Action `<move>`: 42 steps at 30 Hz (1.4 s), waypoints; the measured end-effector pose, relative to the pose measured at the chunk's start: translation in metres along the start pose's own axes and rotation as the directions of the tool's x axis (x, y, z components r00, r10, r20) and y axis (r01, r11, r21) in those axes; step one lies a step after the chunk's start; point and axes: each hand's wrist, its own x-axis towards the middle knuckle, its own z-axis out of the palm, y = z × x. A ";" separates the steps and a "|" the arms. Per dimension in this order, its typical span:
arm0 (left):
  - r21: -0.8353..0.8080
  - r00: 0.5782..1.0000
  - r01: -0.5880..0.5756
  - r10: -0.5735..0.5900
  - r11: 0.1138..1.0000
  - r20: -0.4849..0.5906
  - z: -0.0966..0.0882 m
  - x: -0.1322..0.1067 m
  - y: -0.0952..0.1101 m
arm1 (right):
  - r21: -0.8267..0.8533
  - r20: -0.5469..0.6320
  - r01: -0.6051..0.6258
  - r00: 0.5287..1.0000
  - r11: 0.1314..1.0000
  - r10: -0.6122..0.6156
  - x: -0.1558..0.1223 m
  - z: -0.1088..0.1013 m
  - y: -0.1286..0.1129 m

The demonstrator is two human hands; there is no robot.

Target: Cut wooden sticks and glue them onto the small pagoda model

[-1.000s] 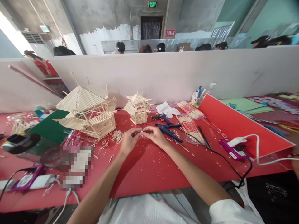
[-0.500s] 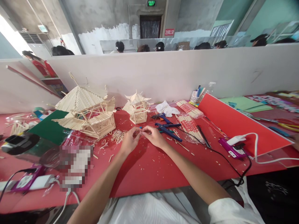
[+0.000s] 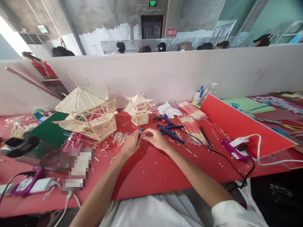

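Left hand (image 3: pixel 131 143) and right hand (image 3: pixel 155 138) meet at the fingertips over the red tabletop (image 3: pixel 151 176), thumb and fingers of each close together. Whether they are clamped on anything cannot be told; whatever lies between them is too small or hidden, and so is its long axis. The tabletop is smooth and flecked with pale chips.

Just beyond the left hand lies a loose heap of cut stick pieces (image 3: pixel 119 138), pointing every which way. Beside the right hand, blue-handled pliers (image 3: pixel 174 136) lie flat, their handles spreading rightward.

Farther off to the left stands a large stick pavilion (image 3: pixel 81 102), its roof ridged with pale sticks above open latticework. Ahead of the hands, a small stick pavilion (image 3: pixel 139 110) stands upright, long axis vertical, peaked roof pointing up and eaves flaring. To its right are crumpled white tissue (image 3: pixel 169 110) and sticks in red-printed packs (image 3: pixel 193 129).

Behind everything runs a smooth, pale partition (image 3: pixel 165 72); past it, heads (image 3: pixel 120 47) show before a rough grey wall (image 3: pixel 101 19) patched with white.
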 end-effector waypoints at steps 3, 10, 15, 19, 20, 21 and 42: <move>-0.051 0.999 0.044 -0.045 0.998 -0.011 0.001 0.000 0.001 | 0.109 0.024 -0.040 0.999 0.993 0.038 0.002 0.000 0.003; -0.122 0.995 0.096 -0.100 0.988 -0.030 0.001 0.001 0.004 | 0.151 0.020 -0.063 0.998 0.986 0.061 0.003 -0.001 0.002; -0.083 0.999 0.054 -0.055 0.995 -0.001 -0.001 0.000 0.007 | 0.068 0.019 -0.012 1.000 0.998 0.010 0.003 -0.001 0.003; -0.047 0.999 0.028 -0.027 0.998 0.037 -0.001 -0.001 0.008 | 0.086 0.044 -0.006 0.999 0.996 0.002 0.003 0.000 0.005; -0.040 0.999 0.023 -0.022 0.999 0.040 -0.001 -0.001 0.008 | 0.086 0.041 -0.006 0.999 0.996 0.003 0.003 0.000 0.005; -0.032 0.999 0.018 -0.017 0.999 0.041 -0.001 -0.001 0.007 | 0.084 0.038 -0.006 0.999 0.996 0.003 0.003 0.000 0.006; -0.075 0.990 0.115 -0.108 0.991 0.087 -0.008 0.000 0.002 | 0.191 -0.064 -0.039 0.997 0.981 0.052 0.005 -0.003 0.003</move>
